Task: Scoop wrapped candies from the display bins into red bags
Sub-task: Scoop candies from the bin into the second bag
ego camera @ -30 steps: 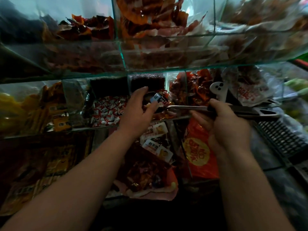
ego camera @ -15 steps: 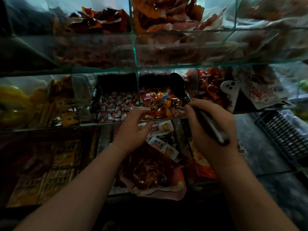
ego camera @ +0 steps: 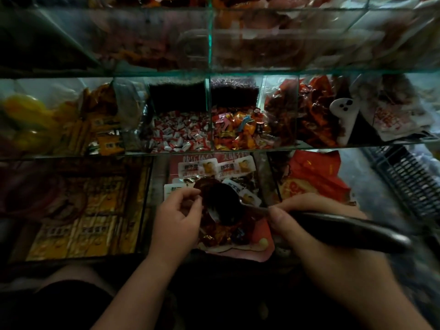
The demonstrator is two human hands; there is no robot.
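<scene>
Head view: the left hand (ego camera: 176, 222) pinches the crinkly rim of the red bag (ego camera: 260, 238), fingers curled on the plastic. The right hand (ego camera: 309, 225) is clenched round the smooth black handle of the scoop (ego camera: 223, 206). Its dark rounded bowl has dropped over the bag's mouth, down from the glass bin (ego camera: 238, 149) above the bag, where glossy wrapped candies (ego camera: 238, 132) lie heaped.

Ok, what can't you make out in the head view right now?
All in the head view:
- Scoop load: the bowl is dark and its inside doesn't show.
- Red bag fill level: covered by the scoop and the right hand.
- Left hand grip at the bag rim: too dark to confirm.
- Top-shelf bins: blurred behind glass glare.
</scene>
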